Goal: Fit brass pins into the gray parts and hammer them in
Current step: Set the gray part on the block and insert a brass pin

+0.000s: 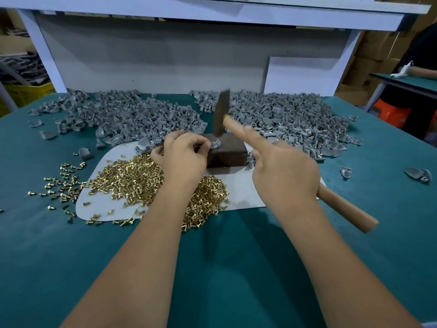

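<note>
Both my arms reach over the green table (71,256). Left hand (182,157) fingers pinch 1 small gray plastic part (216,143) on the brown block (227,153), keeping it steady. Right hand (283,171) wraps the wooden-handled hammer (222,112), raised to hit the brass pin.

Count at my bench: one hammer with a dark metal head and pale wooden handle (238,131), blurred. One dark brown rectangular block (228,154). One small gray part (216,144) on the block's top. One white rounded sheet (241,192) under the block. Two heaps of gray moulded parts, the left heap (123,117) and the right heap (290,121), each far too many to count. One heap of short brass pins (132,178), too many to count, with dozens scattered off its left edge. Both my hands: left hand (182,155), right hand (283,171).
</note>
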Tool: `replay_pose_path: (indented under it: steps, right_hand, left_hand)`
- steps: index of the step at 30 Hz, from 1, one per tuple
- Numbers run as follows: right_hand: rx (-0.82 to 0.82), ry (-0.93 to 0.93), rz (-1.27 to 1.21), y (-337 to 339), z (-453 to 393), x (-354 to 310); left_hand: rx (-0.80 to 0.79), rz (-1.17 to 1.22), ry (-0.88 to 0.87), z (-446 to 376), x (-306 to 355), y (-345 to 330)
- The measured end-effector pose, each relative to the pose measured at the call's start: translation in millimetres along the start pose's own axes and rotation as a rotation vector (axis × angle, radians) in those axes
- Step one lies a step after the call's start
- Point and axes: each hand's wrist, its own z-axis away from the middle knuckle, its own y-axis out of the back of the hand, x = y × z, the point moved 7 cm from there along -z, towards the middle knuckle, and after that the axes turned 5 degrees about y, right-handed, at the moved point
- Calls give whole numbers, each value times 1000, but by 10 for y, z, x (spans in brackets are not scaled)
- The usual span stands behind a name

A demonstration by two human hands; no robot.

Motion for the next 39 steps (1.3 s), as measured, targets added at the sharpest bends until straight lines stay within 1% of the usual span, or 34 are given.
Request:
replay_pose_path:
  steps: [1,3,5,7,8,11,12,17,19,23,27,32,36,38,39]
  right_hand:
    - [-43,-1,10,-44,-1,15]
    - [-30,-30,-5,-25,-11,49]
    - [83,-62,-52,70,5,59]
    - [193,-34,-83,155,32,31]
    - [185,-1,-67,147,32,8]
    - [-40,27,6,-59,19,-19]
    - [-56,12,12,-81,12,-3]
    - [28,-97,-33,-36,9,162]
    - [46,-145,-51,-25,8,266]
    - [-32,-263,-30,-112,10,514]
    - [-139,-341,-32,-253,34,717]
    - [-207,-381,-29,-364,65,793]
    - [-223,-381,-21,-369,54,770]
    - [-217,-357,41,-336,54,736]
    - [-188,-330,99,-296,47,710]
  left_hand:
    - [-5,-8,-2,3,3,-2]
    - [-6,-11,1,1,-2,-4]
    - [0,5,12,2,-18,-8]
    - [24,3,-4,15,-15,-5]
    - [31,6,-6,19,-12,2]
    - [17,33,17,20,-13,23]
    - [7,28,16,23,-7,22]
    - [-65,-32,-1,22,18,16]
    - [-101,9,4,19,16,28]
    - [-145,143,20,49,29,71]
    - [-165,184,21,80,65,83]
    - [-186,184,1,72,51,68]
    - [-208,168,-4,64,43,68]
    - [-211,177,-1,68,45,72]
    - [-214,179,1,71,47,73]
